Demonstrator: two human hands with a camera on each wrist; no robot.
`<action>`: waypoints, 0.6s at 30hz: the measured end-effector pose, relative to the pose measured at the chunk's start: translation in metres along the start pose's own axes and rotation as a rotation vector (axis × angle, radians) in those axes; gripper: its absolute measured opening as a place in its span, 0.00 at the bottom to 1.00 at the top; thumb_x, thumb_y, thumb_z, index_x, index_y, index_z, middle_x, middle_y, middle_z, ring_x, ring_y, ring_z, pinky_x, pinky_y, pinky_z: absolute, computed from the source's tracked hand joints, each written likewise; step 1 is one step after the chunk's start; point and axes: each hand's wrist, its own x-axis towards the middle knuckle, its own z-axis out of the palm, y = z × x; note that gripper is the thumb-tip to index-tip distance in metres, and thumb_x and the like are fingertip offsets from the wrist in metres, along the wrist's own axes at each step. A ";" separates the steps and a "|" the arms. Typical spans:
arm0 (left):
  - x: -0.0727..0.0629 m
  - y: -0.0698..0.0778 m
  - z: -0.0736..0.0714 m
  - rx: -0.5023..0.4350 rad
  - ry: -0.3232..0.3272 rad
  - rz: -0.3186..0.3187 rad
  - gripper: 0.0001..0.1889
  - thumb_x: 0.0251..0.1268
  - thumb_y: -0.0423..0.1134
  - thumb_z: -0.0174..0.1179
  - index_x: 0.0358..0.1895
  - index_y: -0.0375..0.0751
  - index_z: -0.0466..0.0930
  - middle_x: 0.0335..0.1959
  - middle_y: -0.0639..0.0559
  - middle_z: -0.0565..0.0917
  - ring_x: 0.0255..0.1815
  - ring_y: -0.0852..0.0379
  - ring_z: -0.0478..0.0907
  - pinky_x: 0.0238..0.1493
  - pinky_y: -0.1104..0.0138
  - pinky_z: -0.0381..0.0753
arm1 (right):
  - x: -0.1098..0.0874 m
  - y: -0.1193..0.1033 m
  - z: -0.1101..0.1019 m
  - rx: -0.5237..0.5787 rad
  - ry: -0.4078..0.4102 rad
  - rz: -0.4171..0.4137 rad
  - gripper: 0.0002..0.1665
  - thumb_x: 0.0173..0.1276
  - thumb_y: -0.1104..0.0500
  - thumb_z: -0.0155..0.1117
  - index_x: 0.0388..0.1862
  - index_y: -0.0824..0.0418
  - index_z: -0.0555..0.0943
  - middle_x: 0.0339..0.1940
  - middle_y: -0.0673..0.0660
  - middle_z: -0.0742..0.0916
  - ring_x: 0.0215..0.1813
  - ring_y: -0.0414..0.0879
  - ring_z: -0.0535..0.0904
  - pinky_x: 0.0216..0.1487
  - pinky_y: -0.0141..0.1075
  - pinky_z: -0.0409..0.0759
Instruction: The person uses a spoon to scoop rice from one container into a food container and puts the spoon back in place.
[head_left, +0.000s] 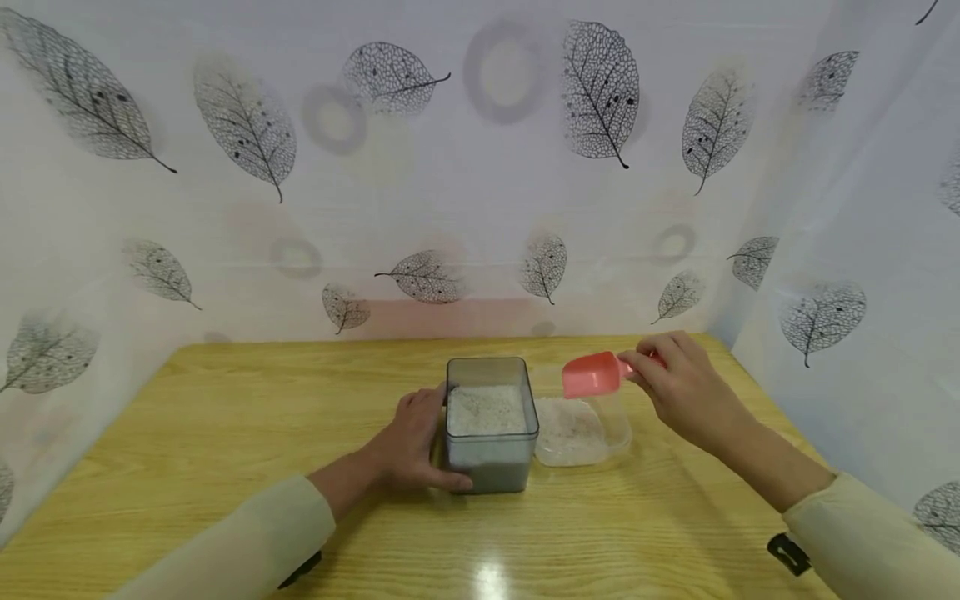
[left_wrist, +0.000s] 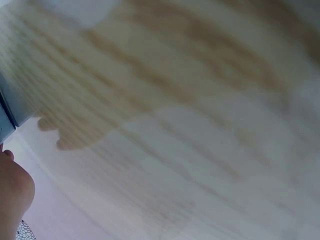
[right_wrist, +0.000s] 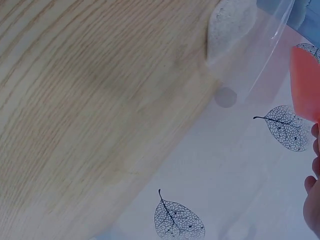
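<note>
In the head view a grey see-through bin (head_left: 491,468) stands mid-table, filled partway with white grains (head_left: 489,410) that look like rice. My left hand (head_left: 416,442) grips its left side, thumb across the front and fingers along the side. A pinkish-red scoop (head_left: 592,375) is held by its handle in my right hand (head_left: 678,387). The scoop is over the back of a shallow clear plastic tub (head_left: 619,433), which also holds white grains. No grains show in the scoop. The right wrist view catches the scoop (right_wrist: 305,85) at its edge.
All of it stands on a wood-grain table (head_left: 247,417). A white sheet printed with leaves (head_left: 480,192) hangs behind the table and along both sides. The tub sits close against the bin's right side.
</note>
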 end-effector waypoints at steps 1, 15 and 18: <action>0.000 0.000 0.000 -0.002 0.000 0.001 0.70 0.40 0.72 0.70 0.81 0.39 0.41 0.77 0.49 0.62 0.74 0.49 0.60 0.76 0.46 0.48 | 0.002 0.000 -0.001 -0.006 0.005 0.018 0.29 0.83 0.47 0.41 0.43 0.67 0.84 0.35 0.61 0.80 0.37 0.57 0.71 0.36 0.48 0.69; 0.000 -0.002 0.002 0.001 0.006 0.012 0.70 0.40 0.73 0.70 0.81 0.39 0.42 0.77 0.50 0.62 0.74 0.50 0.60 0.75 0.46 0.49 | 0.040 -0.034 -0.014 0.130 0.047 0.178 0.32 0.81 0.45 0.41 0.42 0.69 0.83 0.37 0.63 0.79 0.37 0.58 0.69 0.40 0.47 0.66; 0.000 -0.002 0.001 0.002 0.010 0.017 0.69 0.40 0.73 0.70 0.81 0.39 0.43 0.77 0.50 0.62 0.74 0.50 0.61 0.75 0.46 0.50 | 0.053 -0.044 -0.015 0.126 0.028 0.134 0.31 0.81 0.44 0.40 0.43 0.66 0.84 0.38 0.62 0.79 0.39 0.58 0.69 0.40 0.49 0.65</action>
